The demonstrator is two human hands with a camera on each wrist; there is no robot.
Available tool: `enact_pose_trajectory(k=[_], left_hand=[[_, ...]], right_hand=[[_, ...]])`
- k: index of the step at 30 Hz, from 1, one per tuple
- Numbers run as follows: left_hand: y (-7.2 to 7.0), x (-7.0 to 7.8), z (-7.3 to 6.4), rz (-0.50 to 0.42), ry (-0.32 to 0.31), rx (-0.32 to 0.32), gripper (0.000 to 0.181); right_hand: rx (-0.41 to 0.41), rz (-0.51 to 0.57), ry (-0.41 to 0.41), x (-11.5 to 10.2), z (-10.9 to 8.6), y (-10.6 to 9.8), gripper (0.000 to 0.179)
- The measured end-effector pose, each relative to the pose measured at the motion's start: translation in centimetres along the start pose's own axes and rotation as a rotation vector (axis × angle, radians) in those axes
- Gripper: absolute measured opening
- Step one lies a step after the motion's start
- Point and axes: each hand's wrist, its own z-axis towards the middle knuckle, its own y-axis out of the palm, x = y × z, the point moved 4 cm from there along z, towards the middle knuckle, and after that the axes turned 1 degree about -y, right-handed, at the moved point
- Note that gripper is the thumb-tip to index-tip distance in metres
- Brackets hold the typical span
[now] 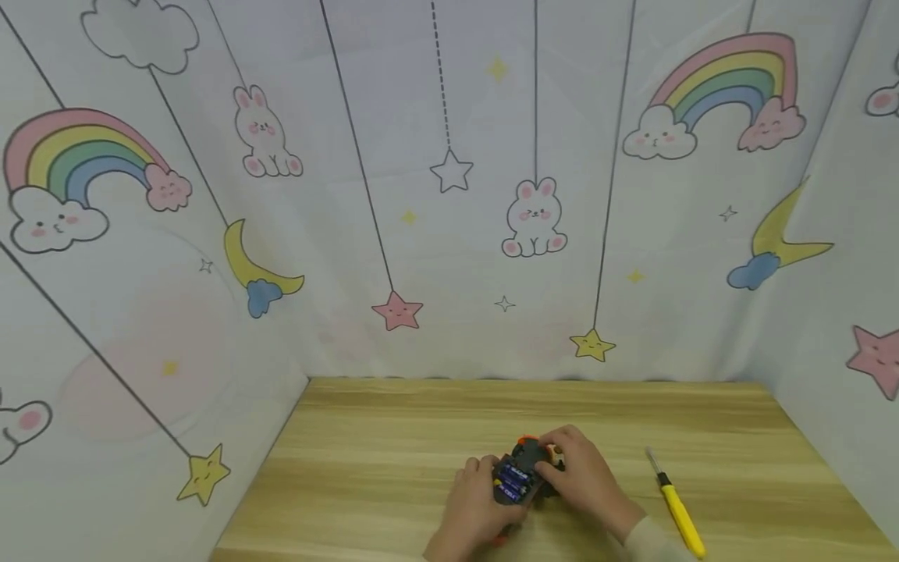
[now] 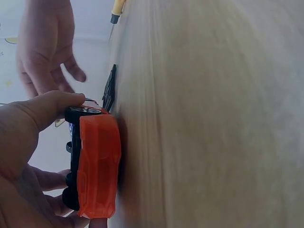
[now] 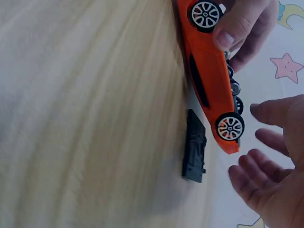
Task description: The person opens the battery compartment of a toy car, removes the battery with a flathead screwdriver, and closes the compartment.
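An orange toy car [image 3: 209, 78] lies wheels up on the table, its dark underside facing upward. Blue batteries [image 1: 514, 482] show in the open compartment of that underside. My left hand [image 1: 475, 503] grips one end of the car, thumb on one side and fingers on the other, as the left wrist view also shows. Over the car's other end is my right hand [image 3: 273, 183], its fingers loosely bent and apart from the car in the right wrist view. A black battery cover [image 3: 194, 147] sits on the table beside the car; the right hand mostly hides it in the head view.
A screwdriver with a yellow handle [image 1: 680, 515] lies on the wooden table [image 1: 379, 437] to the right of the hands. White cloth walls [image 1: 463, 336] printed with rainbows, rabbits and stars enclose the table at the back and both sides.
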Motion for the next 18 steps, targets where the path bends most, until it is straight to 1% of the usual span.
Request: enact_pose_trajectory(k=[2,6,8,12,15,18], left_hand=[[0.0,0.0,0.0,-0.01,-0.005,-0.01,0.085],[-0.1,-0.1,-0.1,-0.03,-0.006,-0.014,0.085],[-0.2,-0.1,-0.1,-0.027,-0.005,-0.014,0.085],[-0.1,-0.3,-0.2,-0.024,-0.007,-0.015,0.084],[0.1,-0.4,-0.2,-0.015,-0.008,-0.015,0.085],[0.1,-0.4,-0.2,-0.006,-0.009,-0.015,0.086]], right_hand=[[-0.034,-0.004,-0.065,-0.5,0.2,-0.3,0.025],[-0.157,-0.044,-0.224,-1.8,0.5,-0.2,0.02],[-0.212,-0.08,-0.276,-2.2,0.6,0.1,0.02],[-0.269,-0.156,-0.31,-2.8,0.8,0.7,0.019],[-0.279,-0.187,-0.323,-3.0,0.9,1.1,0.016],[-0.282,-0.196,-0.327,-3.3,0.9,1.2,0.011]])
